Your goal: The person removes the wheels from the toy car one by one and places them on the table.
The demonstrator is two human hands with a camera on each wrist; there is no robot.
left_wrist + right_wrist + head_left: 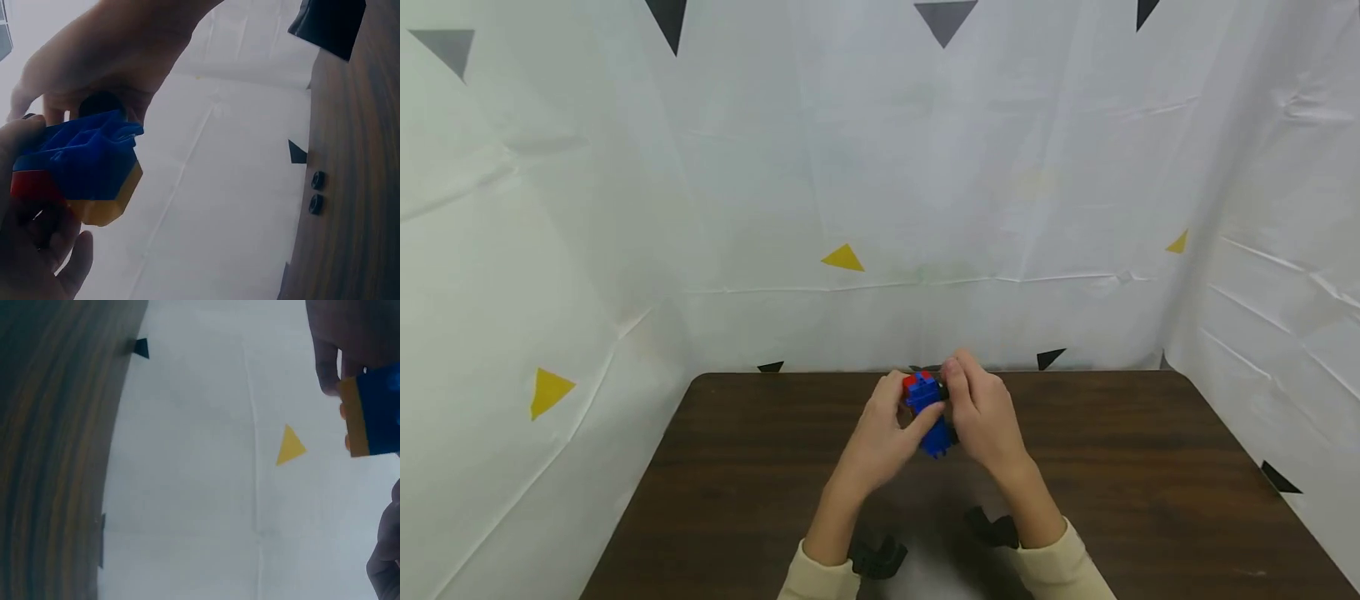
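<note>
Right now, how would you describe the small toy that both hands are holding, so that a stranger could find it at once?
Look at the dark wooden table before the white curtain. Above its far middle, the left hand and right hand meet around a block toy. It is the only bright thing there: mostly blue, with red and yellow parts.

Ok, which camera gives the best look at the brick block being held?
The left wrist view: the block fills the frame close up, showing blue, red and yellow bricks between both hands. The head view shows it small, mostly covered by fingers. The right wrist view catches only a blue and yellow edge.
</note>
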